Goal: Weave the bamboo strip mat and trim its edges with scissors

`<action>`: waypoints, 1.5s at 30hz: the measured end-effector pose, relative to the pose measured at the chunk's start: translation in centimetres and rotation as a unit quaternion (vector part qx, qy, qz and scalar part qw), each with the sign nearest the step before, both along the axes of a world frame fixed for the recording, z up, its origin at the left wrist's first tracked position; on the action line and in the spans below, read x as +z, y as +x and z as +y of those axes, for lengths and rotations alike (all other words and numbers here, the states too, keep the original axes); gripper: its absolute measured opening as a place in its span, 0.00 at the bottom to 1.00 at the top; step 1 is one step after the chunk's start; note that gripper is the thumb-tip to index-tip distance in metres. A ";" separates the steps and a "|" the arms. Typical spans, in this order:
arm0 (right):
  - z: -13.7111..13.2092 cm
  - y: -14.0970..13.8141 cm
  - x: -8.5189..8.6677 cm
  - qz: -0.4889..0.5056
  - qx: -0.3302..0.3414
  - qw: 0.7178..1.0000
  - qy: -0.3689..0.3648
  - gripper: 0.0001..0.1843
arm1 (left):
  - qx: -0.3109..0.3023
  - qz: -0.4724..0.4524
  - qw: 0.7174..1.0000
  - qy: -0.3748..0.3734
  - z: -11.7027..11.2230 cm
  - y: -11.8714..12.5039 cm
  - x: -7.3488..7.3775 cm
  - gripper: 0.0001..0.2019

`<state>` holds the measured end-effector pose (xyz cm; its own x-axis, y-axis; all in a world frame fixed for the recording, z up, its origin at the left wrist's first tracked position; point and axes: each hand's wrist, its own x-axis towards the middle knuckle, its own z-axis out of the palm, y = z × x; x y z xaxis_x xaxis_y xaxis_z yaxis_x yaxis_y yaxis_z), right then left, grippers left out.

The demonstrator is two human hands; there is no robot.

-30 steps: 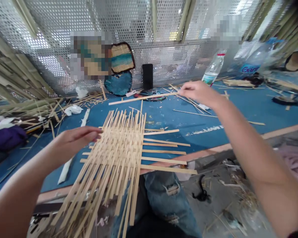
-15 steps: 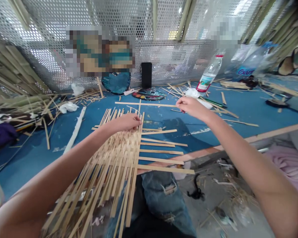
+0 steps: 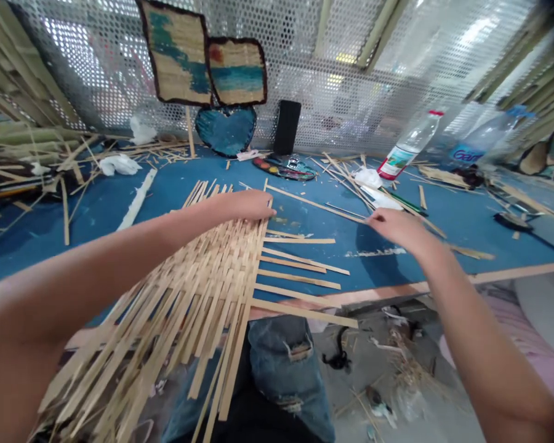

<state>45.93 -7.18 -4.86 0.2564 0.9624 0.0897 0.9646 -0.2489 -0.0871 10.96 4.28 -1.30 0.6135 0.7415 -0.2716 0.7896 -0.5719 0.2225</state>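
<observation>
A half-woven mat of pale bamboo strips (image 3: 212, 261) lies across the table's front edge, its long loose ends hanging toward my legs. Short strip ends stick out from its right side. My left hand (image 3: 255, 205) rests on the mat's far right corner, fingers closed at the outermost upright strip; the fingertips are partly hidden. Off to the right, my right hand (image 3: 388, 223) pinches the near end of a single thin bamboo strip (image 3: 316, 203). That strip slants away to the left, and its far end is by the top of the mat's edge strip.
On the blue table (image 3: 166, 178) are a dark phone (image 3: 287, 127), a paint palette (image 3: 284, 168), a red-capped bottle (image 3: 409, 147), a larger bottle (image 3: 482, 138), crumpled tissue (image 3: 120, 164) and scattered strips. Painted woven panels (image 3: 237, 72) stand against the perforated screen.
My right hand has drawn its end of the strip nearer and to the right, so the strip now slants instead of lying level. My left hand stays at the mat's corner. The view has shifted.
</observation>
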 end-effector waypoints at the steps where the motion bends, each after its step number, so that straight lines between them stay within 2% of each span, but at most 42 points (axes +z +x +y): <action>1: 0.4 -0.5 0.1 -0.047 -0.006 0.999 -0.025 0.13 | 0.001 0.008 1.000 -0.013 0.4 0.1 -0.1 0.34; 3: 1.5 -2.0 0.4 -0.101 0.008 0.993 -0.061 0.14 | 0.004 0.019 0.999 -0.029 1.0 0.1 -0.3 0.35; 5: 3.2 -4.0 0.7 -0.108 0.077 0.989 -0.063 0.18 | 0.007 0.019 0.999 -0.030 1.3 0.2 -0.5 0.35; 8: 6.3 -7.6 0.9 -0.067 0.194 0.977 -0.050 0.22 | 0.014 0.009 1.000 -0.024 1.4 0.4 -0.6 0.32; 11: 9.1 -11.0 0.7 -0.021 0.232 0.972 -0.036 0.16 | 0.030 -0.013 0.999 -0.001 1.3 0.5 -0.8 0.27; 14: 10.5 -12.5 0.1 0.012 0.236 0.972 0.000 0.08 | 0.046 -0.042 0.997 0.050 0.8 0.5 -1.3 0.25; 17: 10.7 -12.2 -0.6 0.028 0.226 0.973 0.023 0.05 | 0.054 -0.064 0.993 0.080 0.4 0.4 -2.1 0.21; 20: 10.4 -11.5 -1.0 0.053 0.192 0.979 0.048 0.05 | 0.059 -0.085 0.991 0.079 0.4 0.2 -2.8 0.18; 23: 9.7 -11.8 -0.8 0.154 0.159 0.971 0.087 0.10 | 0.063 -0.105 0.991 0.049 0.8 -0.1 -2.6 0.16; 25: 9.1 -12.9 -0.5 0.211 0.160 0.959 0.097 0.13 | 0.066 -0.114 0.991 0.010 1.0 -0.3 -2.0 0.14; 30: 7.4 -16.1 -0.2 0.157 0.224 0.961 0.047 0.11 | 0.089 -0.126 0.983 -0.102 1.9 -0.5 -0.9 0.17; 33: 7.3 -17.1 -0.4 0.157 0.248 0.956 0.004 0.13 | 0.088 -0.142 0.973 -0.156 2.9 -0.4 -1.2 0.18; 36: 8.3 -17.5 -0.5 0.157 0.273 0.949 -0.005 0.16 | 0.080 -0.155 0.963 -0.207 3.6 -0.6 -1.8 0.17; 40: 10.1 -18.4 -0.1 0.162 0.284 0.943 -0.066 0.09 | 0.083 -0.179 0.953 -0.228 3.5 -1.4 -1.8 0.16; 42: 10.4 -19.0 0.1 0.158 0.292 0.939 -0.087 0.08 | 0.088 -0.198 0.948 -0.234 3.1 -1.8 -1.6 0.13; 45: 9.7 -19.5 0.0 0.105 0.306 0.945 -0.047 0.12 | 0.089 -0.225 0.936 -0.257 2.9 -2.3 -1.5 0.11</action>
<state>26.47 2.52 -4.85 -0.3486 0.9373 0.0045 0.8944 0.3341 -0.2974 8.70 7.22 -2.84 0.6301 0.6852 -0.3654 0.6229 -0.1651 0.7647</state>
